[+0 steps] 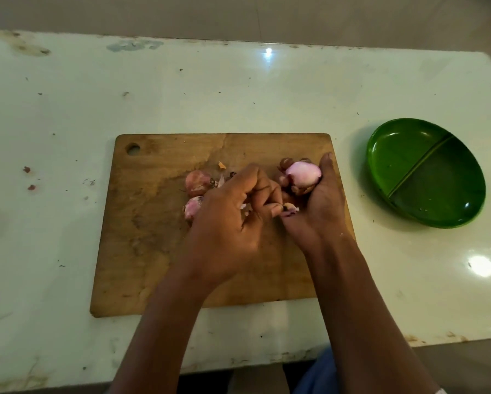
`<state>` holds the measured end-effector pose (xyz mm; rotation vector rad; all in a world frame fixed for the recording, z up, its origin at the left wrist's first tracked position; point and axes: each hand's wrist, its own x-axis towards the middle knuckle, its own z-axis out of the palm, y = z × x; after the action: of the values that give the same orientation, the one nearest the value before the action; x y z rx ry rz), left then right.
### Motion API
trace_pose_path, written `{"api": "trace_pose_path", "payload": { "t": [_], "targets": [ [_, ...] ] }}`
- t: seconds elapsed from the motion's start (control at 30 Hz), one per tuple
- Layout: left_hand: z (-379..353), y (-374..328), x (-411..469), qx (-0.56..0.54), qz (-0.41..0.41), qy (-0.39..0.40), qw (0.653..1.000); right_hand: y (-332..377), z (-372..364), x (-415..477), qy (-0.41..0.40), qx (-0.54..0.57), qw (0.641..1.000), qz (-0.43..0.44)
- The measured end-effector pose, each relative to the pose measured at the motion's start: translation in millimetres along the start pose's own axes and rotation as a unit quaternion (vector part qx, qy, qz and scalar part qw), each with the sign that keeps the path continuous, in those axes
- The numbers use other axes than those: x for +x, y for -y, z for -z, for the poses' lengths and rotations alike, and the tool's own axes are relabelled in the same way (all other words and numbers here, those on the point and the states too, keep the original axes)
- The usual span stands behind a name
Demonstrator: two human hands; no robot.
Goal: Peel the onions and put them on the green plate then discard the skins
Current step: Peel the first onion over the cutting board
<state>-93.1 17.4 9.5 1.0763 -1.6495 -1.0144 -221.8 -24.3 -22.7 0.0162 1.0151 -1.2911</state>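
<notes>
No brand, label or writing can be read on anything here.

The right hand (315, 206) is cupped, palm up, over the right part of the wooden board (153, 251). In it lies a peeled onion (304, 174), pale pink and glossy, with brown skins (301, 189) bunched beneath and behind it. Its fingers curl loosely around this load, the thumb stretched along the far side.

The left hand (233, 220) is just beside the right, back up, its fingers (275, 207) pressed together and pinching a small pale scrap of skin at the base of the right palm.

Two more onions lie on the board to the left of the left hand, touching or nearly touching each other: a red onion (196, 183) in its reddish-brown skin, and nearer, a partly peeled onion (192, 208), pink and white, half hidden by the left hand. A small orange scrap (222, 165) sits on the board beyond the hands.

The green plate (392, 155), oval with a ridge dividing it into two halves, stands on the pale, stained counter (68, 109) to the right of the board, apart from it.
</notes>
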Motion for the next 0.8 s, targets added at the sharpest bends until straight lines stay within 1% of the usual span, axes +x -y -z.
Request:
{"api": "trace_pose_path", "payload": {
  "t": [0.1,0.2,0.3,0.43,0.6,0.73,0.8],
  "targets": [
    [7,2,1,-0.003,0.015,-0.024,1.0,10,5,2,0.034,0.058,0.998,0.0],
    [9,9,0,0.069,0.033,-0.081,0.994,8,5,0,0.072,0.067,0.995,-0.018],
    [8,11,-1,0.136,0.048,-0.103,0.984,4,3,-3,0.111,0.044,0.992,-0.042],
    [8,11,-1,0.201,0.023,-0.103,0.974,3,2,-8,0.179,0.023,0.982,-0.057],
    [8,9,0,0.207,-0.007,-0.129,0.97,-2,2,-9,0.268,0.018,0.961,-0.065],
    [9,8,2,0.211,-0.037,-0.134,0.967,-6,1,-9,0.292,-0.02,0.951,-0.102],
    [8,8,1,0.225,-0.066,-0.138,0.962,-9,2,-7,0.292,-0.006,0.949,-0.122]
  ]
}}
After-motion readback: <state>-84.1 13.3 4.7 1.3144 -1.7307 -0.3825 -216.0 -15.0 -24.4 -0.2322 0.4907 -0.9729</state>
